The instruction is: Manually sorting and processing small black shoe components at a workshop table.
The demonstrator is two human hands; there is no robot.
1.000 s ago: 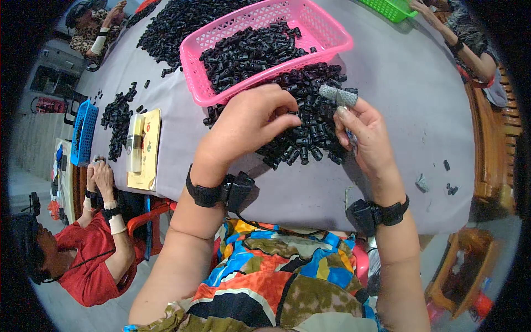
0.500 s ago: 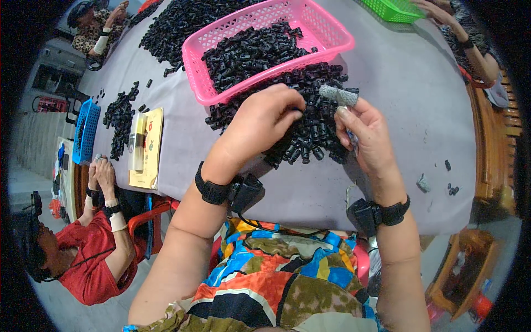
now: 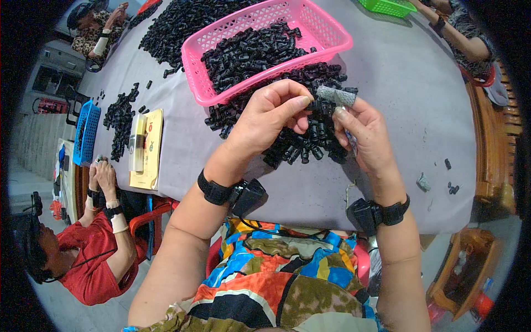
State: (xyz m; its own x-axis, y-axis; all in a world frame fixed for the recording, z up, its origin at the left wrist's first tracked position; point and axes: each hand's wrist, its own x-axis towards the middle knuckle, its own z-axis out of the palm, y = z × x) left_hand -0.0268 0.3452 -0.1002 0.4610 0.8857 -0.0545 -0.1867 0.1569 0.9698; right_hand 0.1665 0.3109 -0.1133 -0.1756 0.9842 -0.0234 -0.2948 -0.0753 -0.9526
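My left hand (image 3: 272,117) pinches thumb against forefinger over a loose heap of small black plastic parts (image 3: 310,141); whatever is between the fingertips is too small to make out. Close beside it, my right hand (image 3: 366,130) has its thumb pressed toward the forefinger, which wears a grey textured wrap (image 3: 337,96). Something pale and thin shows under the right fingers, but its kind is hidden. Just beyond both hands stands a pink perforated basket (image 3: 193,72), partly filled with the same black parts.
A larger black heap (image 3: 171,27) lies behind the basket. Left are a yellow booklet (image 3: 154,149) under a clear tube, a small black pile (image 3: 117,124) and a blue basket (image 3: 86,133). A grey scrap (image 3: 423,182) lies right. A person in red (image 3: 97,260) and other people sit around the table.
My left hand has lifted slightly from the heap and moved right toward my right hand, its thumb and forefinger now pinched. At the far right, another person's hand has shifted at the green basket.
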